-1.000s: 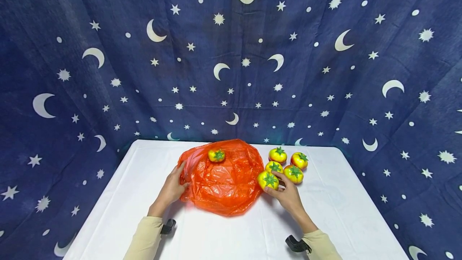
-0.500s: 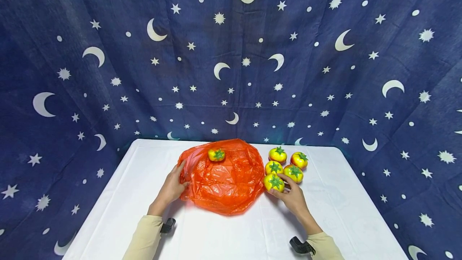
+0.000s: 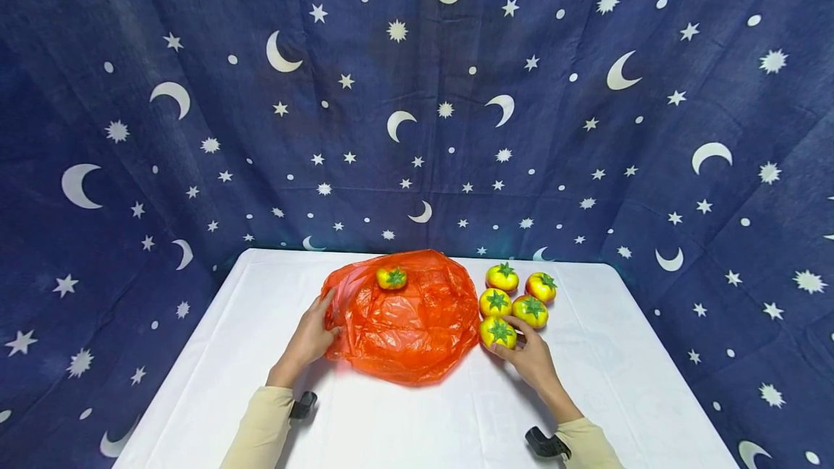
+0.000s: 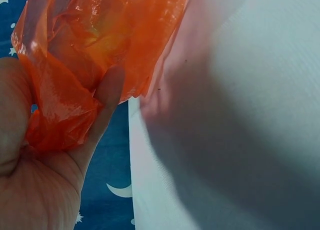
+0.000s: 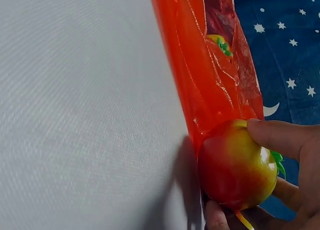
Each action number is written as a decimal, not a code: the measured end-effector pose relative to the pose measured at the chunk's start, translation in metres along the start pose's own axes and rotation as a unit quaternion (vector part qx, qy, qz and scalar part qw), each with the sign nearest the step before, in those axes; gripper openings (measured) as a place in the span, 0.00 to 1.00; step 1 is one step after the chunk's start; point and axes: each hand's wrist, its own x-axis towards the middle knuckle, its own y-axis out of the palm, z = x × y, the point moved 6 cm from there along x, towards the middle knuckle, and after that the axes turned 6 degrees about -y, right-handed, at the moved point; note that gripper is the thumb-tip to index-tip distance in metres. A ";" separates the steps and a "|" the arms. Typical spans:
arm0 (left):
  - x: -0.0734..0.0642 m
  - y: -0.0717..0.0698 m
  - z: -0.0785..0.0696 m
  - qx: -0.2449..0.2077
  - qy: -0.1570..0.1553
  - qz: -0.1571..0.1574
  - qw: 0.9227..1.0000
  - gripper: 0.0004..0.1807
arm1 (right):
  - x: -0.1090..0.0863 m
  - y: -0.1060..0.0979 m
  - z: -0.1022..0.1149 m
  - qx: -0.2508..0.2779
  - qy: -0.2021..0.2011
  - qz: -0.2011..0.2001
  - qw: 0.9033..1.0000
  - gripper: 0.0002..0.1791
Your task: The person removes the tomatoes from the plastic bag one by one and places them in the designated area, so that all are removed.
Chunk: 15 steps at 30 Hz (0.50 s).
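Note:
A red-orange plastic bag [image 3: 417, 324] lies spread open on the table, and a yellow-red tomato [image 3: 391, 279] with a green calyx rests in it. My left hand [image 3: 310, 335] holds the bag's left side, the film bunched between thumb and fingers [image 4: 109, 85]. At the bag's right edge, my right hand [image 3: 529, 353] grips another tomato [image 3: 498, 333], thumb on one side and fingers round the other. In the right wrist view this tomato [image 5: 237, 165] shows a red and yellow side, close against the bag.
Several more tomatoes stand just behind the held one, among them a near-left one [image 3: 496, 303], a near-right one [image 3: 530, 311] and a back one [image 3: 502, 278]. A white cloth covers the table [image 3: 404, 425]. A blue curtain [image 3: 365, 129] with moons and stars hangs behind.
My right hand has moved right with its tomato, from over the bag's right edge to beside it, near the other tomatoes. The left hand and the bag have stayed put.

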 end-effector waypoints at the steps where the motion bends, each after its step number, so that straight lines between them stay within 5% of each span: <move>1: 0.000 0.000 0.000 0.000 0.000 0.000 1.000 0.47 | 0.000 0.000 -0.001 -0.003 0.001 -0.001 1.000 0.36; 15: 0.000 0.001 0.000 0.003 0.002 -0.005 1.000 0.47 | -0.001 0.000 -0.009 -0.027 0.004 0.008 1.000 0.38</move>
